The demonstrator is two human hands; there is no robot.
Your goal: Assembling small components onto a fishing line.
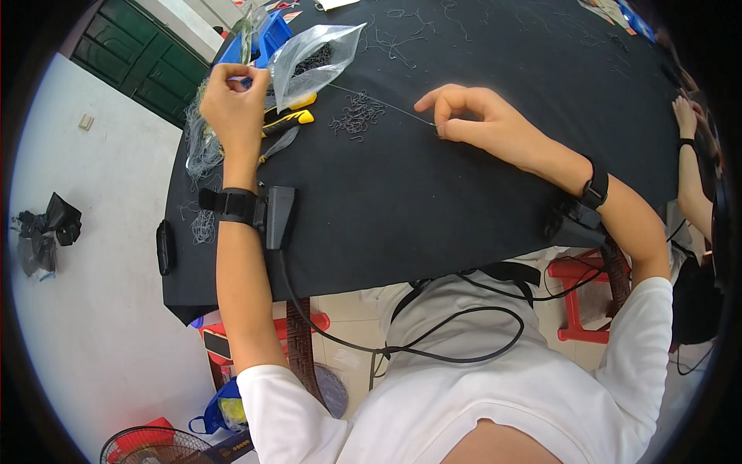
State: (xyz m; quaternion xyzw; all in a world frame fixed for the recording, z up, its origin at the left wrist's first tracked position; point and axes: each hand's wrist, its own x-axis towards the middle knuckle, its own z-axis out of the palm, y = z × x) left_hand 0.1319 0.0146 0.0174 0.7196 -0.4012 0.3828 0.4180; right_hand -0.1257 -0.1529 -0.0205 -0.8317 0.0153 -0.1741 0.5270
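My right hand (pixel 483 120) pinches a thin grey line (pixel 390 107) between thumb and index finger, with a tiny dark piece at the fingertips. The line runs taut up and left toward the clear plastic bag (pixel 340 52), where I lose sight of it. Beside that bag, my left hand (pixel 236 100) is closed in a pinch; what its fingers hold is hidden. Dark small pieces (pixel 313 62) lie inside the bag. Between my hands, a pile of small dark fish hooks (pixel 359 112) rests on the black-covered table (pixel 433 201).
Yellow-and-black handled tools (pixel 290 121) and a tangle of clear line (pixel 202 147) lie beside my left forearm. Behind the left hand stands a blue bin (pixel 272 35). Loose strands (pixel 394 46) spread over the far table. Another person's hand (pixel 685 116) is at the right edge.
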